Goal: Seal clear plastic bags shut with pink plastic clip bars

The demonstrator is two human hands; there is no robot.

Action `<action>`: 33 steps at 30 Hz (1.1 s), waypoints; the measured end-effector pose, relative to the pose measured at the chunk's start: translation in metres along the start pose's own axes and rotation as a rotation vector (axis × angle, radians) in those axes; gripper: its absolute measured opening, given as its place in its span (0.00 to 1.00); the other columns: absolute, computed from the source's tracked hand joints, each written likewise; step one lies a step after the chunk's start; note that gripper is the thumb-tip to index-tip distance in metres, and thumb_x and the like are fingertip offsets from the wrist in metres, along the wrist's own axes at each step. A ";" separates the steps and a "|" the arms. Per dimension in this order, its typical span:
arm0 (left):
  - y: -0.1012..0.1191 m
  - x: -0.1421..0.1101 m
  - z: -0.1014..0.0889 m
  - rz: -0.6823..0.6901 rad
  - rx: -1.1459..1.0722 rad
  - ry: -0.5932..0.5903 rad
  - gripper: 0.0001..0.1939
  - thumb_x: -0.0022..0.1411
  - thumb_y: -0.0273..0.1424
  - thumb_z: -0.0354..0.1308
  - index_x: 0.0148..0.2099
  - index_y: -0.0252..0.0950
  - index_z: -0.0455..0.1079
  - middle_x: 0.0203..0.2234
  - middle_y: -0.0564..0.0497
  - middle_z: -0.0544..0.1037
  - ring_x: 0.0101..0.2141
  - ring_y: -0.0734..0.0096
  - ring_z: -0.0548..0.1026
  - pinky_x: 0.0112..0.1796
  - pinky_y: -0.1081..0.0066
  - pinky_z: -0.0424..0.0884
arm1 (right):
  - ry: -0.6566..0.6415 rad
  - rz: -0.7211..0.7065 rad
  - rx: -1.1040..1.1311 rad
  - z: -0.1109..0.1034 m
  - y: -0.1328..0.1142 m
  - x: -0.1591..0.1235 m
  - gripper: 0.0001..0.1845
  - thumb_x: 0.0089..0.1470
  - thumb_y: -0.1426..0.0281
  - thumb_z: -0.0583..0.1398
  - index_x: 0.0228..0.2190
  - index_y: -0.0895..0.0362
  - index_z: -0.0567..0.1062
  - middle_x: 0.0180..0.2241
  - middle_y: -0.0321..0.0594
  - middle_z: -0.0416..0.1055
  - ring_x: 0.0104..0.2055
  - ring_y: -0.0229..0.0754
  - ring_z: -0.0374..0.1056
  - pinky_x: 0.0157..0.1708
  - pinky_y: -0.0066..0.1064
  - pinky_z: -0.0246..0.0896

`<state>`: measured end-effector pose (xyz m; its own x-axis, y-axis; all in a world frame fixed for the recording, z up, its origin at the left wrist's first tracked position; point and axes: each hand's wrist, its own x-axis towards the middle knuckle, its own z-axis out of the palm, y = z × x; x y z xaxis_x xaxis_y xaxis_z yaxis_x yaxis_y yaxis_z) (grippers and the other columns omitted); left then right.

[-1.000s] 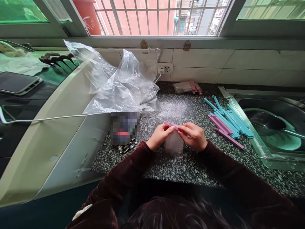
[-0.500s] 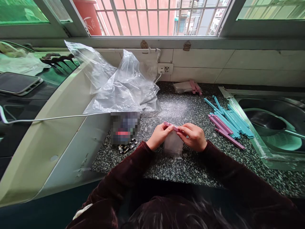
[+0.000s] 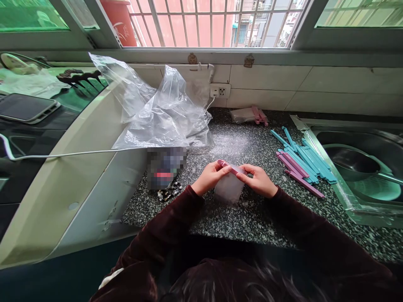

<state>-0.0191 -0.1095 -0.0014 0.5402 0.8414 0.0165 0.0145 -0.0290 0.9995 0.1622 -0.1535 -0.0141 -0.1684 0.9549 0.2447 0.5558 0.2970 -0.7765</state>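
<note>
Between my two hands is a pink bag clip [image 3: 233,168], lying across the top of a small clear plastic bag [image 3: 229,189]. My left hand [image 3: 210,178] pinches the clip's left end between thumb and fingers. At the other end, my right hand [image 3: 258,180] grips the clip and the bag's top edge, thumb on the near side. The bag hangs down toward me over the speckled countertop [image 3: 201,218]. To the right lies a loose pile of blue bag clips [image 3: 310,161], with several pink bag clips [image 3: 299,176] on its near left side.
A large crumpled clear plastic bag [image 3: 157,117] stands at the back left, above a blurred-out object [image 3: 166,167] and small dark-and-white bits [image 3: 169,192]. Filled packets with pink clips [image 3: 258,115] lie near the wall. The sink [image 3: 343,205] is at right; a white cable [image 3: 69,155] crosses the left.
My right hand has shifted its hold, its thumb now stretched along the clip's right end. The small bag has tilted slightly and spreads wider below the clip.
</note>
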 end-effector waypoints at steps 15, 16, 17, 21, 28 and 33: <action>-0.004 0.002 -0.002 0.019 0.016 0.041 0.19 0.48 0.45 0.59 0.26 0.32 0.64 0.21 0.55 0.67 0.25 0.77 0.63 0.28 0.74 0.60 | 0.067 0.137 0.134 0.005 -0.010 -0.002 0.18 0.48 0.55 0.58 0.22 0.59 0.72 0.21 0.36 0.67 0.24 0.35 0.59 0.26 0.27 0.56; -0.004 0.002 -0.002 0.029 0.017 0.073 0.19 0.48 0.44 0.60 0.26 0.32 0.64 0.21 0.55 0.67 0.25 0.76 0.64 0.28 0.74 0.60 | 0.075 0.138 0.133 0.005 -0.010 -0.003 0.18 0.48 0.55 0.58 0.22 0.59 0.72 0.21 0.36 0.67 0.24 0.35 0.59 0.26 0.27 0.56; -0.004 0.002 -0.003 0.038 0.021 0.100 0.18 0.48 0.44 0.60 0.26 0.32 0.65 0.21 0.54 0.68 0.26 0.76 0.64 0.29 0.74 0.61 | 0.082 0.135 0.129 0.005 -0.010 -0.003 0.18 0.48 0.56 0.58 0.22 0.58 0.72 0.21 0.36 0.67 0.24 0.35 0.59 0.26 0.27 0.56; -0.004 0.003 -0.005 0.058 0.049 0.162 0.16 0.47 0.41 0.62 0.26 0.32 0.66 0.21 0.54 0.69 0.25 0.76 0.65 0.28 0.74 0.61 | 0.094 0.114 0.110 0.006 -0.011 -0.003 0.18 0.48 0.56 0.58 0.20 0.58 0.70 0.20 0.35 0.65 0.23 0.34 0.58 0.25 0.27 0.55; -0.005 0.003 -0.006 0.113 0.101 0.168 0.14 0.49 0.38 0.62 0.24 0.32 0.67 0.21 0.53 0.70 0.26 0.75 0.66 0.29 0.74 0.62 | 0.091 0.092 0.091 0.008 -0.008 -0.003 0.18 0.49 0.56 0.58 0.20 0.58 0.70 0.20 0.35 0.65 0.24 0.34 0.58 0.25 0.27 0.55; -0.005 0.003 -0.007 0.150 0.145 0.175 0.13 0.50 0.37 0.61 0.23 0.32 0.67 0.20 0.54 0.69 0.25 0.76 0.66 0.28 0.74 0.61 | 0.089 0.083 0.088 0.008 -0.007 -0.003 0.17 0.49 0.57 0.58 0.22 0.58 0.71 0.21 0.36 0.67 0.24 0.35 0.60 0.26 0.27 0.56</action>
<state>-0.0231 -0.1027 -0.0065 0.3920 0.9018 0.1816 0.0720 -0.2268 0.9713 0.1520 -0.1584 -0.0143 -0.0496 0.9730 0.2252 0.4904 0.2202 -0.8432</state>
